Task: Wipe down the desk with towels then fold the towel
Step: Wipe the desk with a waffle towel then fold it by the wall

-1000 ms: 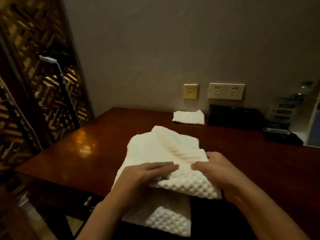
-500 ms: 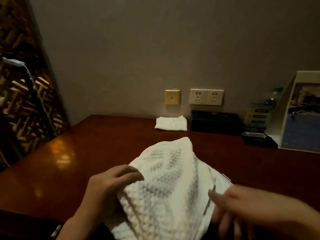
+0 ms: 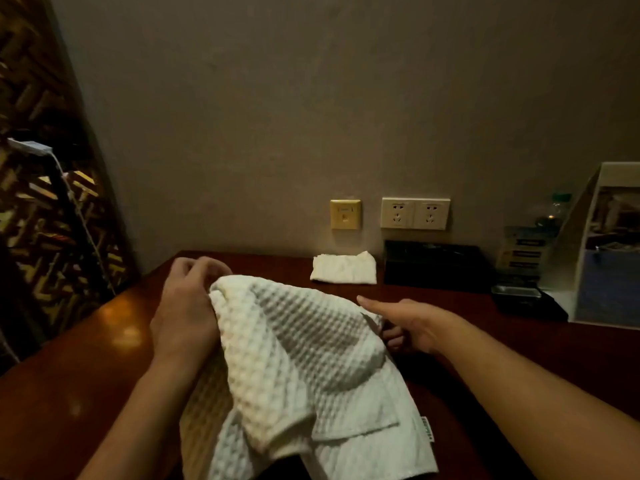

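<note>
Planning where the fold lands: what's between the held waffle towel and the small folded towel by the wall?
Only bare desk, per the head view; the waffle towel and the folded towel lie apart.

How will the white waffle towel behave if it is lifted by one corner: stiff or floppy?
Probably floppy: the waffle towel sags in folds below where the left hand grips it. Likely light for its size, as its edge looks thin. The bumpy weave should resist slipping from a grip.

free: desk (image 3: 104, 341) L side | blocked: back edge, folded towel (image 3: 343, 270) + blk box (image 3: 436, 268) | R: tray (image 3: 517, 293), display stand (image 3: 609, 271)
</note>
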`<act>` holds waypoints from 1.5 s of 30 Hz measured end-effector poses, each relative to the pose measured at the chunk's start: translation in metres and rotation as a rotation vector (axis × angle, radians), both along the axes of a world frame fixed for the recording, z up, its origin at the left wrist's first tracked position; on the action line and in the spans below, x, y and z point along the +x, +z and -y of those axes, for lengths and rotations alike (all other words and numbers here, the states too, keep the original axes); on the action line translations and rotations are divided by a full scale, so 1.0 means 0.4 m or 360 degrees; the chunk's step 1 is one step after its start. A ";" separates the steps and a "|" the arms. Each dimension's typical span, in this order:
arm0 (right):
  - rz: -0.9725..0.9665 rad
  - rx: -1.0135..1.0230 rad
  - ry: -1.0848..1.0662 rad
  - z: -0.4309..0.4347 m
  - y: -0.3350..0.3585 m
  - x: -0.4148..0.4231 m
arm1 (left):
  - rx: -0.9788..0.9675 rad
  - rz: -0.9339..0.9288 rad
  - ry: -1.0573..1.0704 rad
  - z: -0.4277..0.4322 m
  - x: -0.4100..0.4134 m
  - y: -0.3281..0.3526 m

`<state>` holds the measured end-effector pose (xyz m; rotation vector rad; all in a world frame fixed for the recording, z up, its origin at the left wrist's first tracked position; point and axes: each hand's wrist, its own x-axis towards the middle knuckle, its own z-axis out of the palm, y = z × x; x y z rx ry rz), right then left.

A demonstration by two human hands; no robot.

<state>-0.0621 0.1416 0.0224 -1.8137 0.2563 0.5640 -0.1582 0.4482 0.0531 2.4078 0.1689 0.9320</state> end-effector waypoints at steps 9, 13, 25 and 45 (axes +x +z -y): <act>-0.0177 0.0329 -0.0130 -0.053 0.018 0.032 | -0.0969 -0.0092 -0.0442 -0.032 0.069 0.063; -0.0082 0.0594 -0.0108 -0.081 0.117 0.042 | -0.0780 0.0219 -0.0621 -0.025 0.105 0.174; -0.0101 0.0279 0.0122 0.061 0.205 -0.033 | 0.0136 -0.0476 -0.1273 -0.176 -0.064 0.121; 0.0011 -0.0720 0.0416 0.211 -0.020 -0.317 | 0.0554 -0.1127 -0.0485 -0.103 0.020 -0.255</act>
